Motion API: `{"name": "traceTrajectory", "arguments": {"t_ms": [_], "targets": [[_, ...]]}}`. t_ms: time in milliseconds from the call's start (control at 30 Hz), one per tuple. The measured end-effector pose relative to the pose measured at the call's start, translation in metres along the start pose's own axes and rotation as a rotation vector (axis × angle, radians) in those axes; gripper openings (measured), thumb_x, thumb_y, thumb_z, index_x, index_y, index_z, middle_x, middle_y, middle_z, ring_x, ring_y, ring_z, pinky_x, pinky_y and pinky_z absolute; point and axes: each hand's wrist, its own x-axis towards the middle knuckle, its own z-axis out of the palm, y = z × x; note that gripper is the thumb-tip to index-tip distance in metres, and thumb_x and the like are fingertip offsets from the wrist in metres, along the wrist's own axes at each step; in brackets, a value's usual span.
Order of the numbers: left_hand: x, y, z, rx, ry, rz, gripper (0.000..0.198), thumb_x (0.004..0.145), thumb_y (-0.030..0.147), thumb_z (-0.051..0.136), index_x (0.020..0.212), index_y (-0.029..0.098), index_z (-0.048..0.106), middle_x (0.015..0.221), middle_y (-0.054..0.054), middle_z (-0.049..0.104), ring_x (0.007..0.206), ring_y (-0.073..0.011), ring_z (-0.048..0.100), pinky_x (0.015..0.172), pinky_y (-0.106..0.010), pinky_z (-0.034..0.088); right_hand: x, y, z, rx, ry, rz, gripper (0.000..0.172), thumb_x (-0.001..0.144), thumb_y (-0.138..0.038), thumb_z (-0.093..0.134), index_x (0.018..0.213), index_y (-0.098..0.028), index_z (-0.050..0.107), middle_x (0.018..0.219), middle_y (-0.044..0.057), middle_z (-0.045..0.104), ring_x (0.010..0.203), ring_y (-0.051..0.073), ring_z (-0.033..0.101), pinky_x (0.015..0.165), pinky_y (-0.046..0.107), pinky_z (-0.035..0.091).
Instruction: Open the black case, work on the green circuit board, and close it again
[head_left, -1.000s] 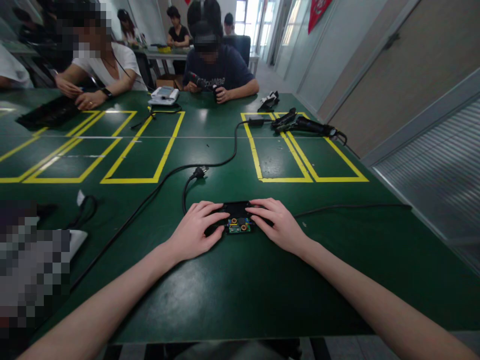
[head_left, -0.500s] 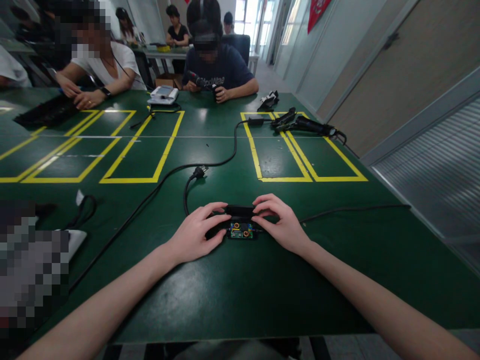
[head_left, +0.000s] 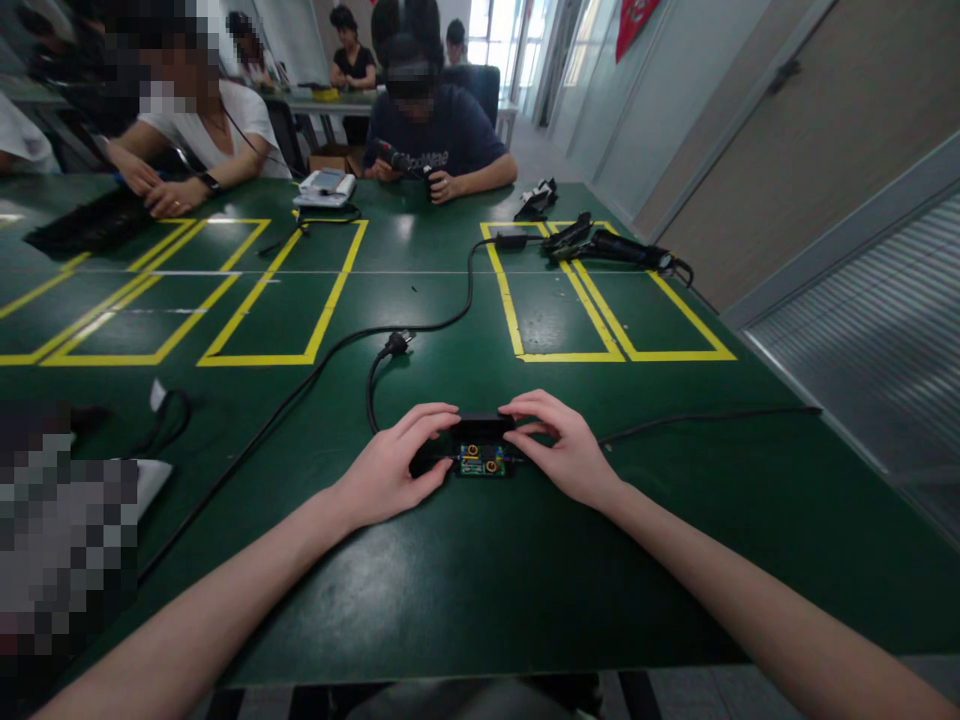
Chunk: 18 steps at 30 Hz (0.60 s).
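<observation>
My left hand (head_left: 397, 455) is curled at the left end of a black plastic cover (head_left: 481, 428), with its fingertips at the cover's upper edge and its thumb lower, beside the circuit board. On the other end, my right hand (head_left: 566, 445) pinches the cover between fingers and thumb. Just on the near side of the cover lies a small green circuit board (head_left: 483, 462) with two copper ring coils, seated in a black casing. Dark leads run from both ends of the board. Its far edge is partly hidden by the cover.
A black cable with a plug (head_left: 397, 344) lies beyond my left hand; another cable (head_left: 712, 414) runs right. Yellow tape rectangles mark the green table (head_left: 420, 600). Black tool parts (head_left: 615, 248) lie at the far right. Two co-workers sit opposite, near a white device (head_left: 327, 187).
The black cover has come slightly nearer the circuit board and now overlaps its far edge more. Fingers of my left hand have shifted up to the cover's top edge.
</observation>
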Motion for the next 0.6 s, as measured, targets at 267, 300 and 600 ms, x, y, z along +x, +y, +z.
{"name": "traceTrajectory", "arguments": {"t_ms": [267,300,600], "targets": [[-0.002,-0.001,0.0,-0.013,-0.01,-0.007,0.055,0.098,0.019,0.06,0.15,0.025,0.046,0.141,-0.012,0.062,0.117,-0.0216,0.071,0.103,-0.036,0.061,0.0,-0.001,0.0,-0.046,-0.01,-0.059,0.013,0.096,-0.027,0.069,0.107,-0.024,0.074,0.108,0.008,0.07,0.099,0.022,0.072,0.083,0.038,0.069],[-0.002,-0.001,0.0,-0.011,-0.014,-0.002,0.054,0.098,0.019,0.061,0.15,0.024,0.047,0.139,-0.011,0.064,0.116,-0.0211,0.072,0.102,-0.036,0.061,0.001,-0.002,-0.001,-0.062,-0.025,-0.079,0.012,0.095,-0.025,0.068,0.106,-0.023,0.074,0.107,0.008,0.071,0.098,0.022,0.072,0.082,0.038,0.069],[-0.001,-0.002,0.0,0.008,-0.017,0.041,0.051,0.097,0.018,0.06,0.147,0.023,0.049,0.129,-0.01,0.07,0.111,-0.0197,0.072,0.1,-0.035,0.061,0.0,-0.01,-0.002,-0.048,-0.038,-0.122,0.005,0.094,-0.022,0.07,0.098,-0.023,0.073,0.099,0.007,0.072,0.092,0.021,0.071,0.079,0.035,0.067]]}}
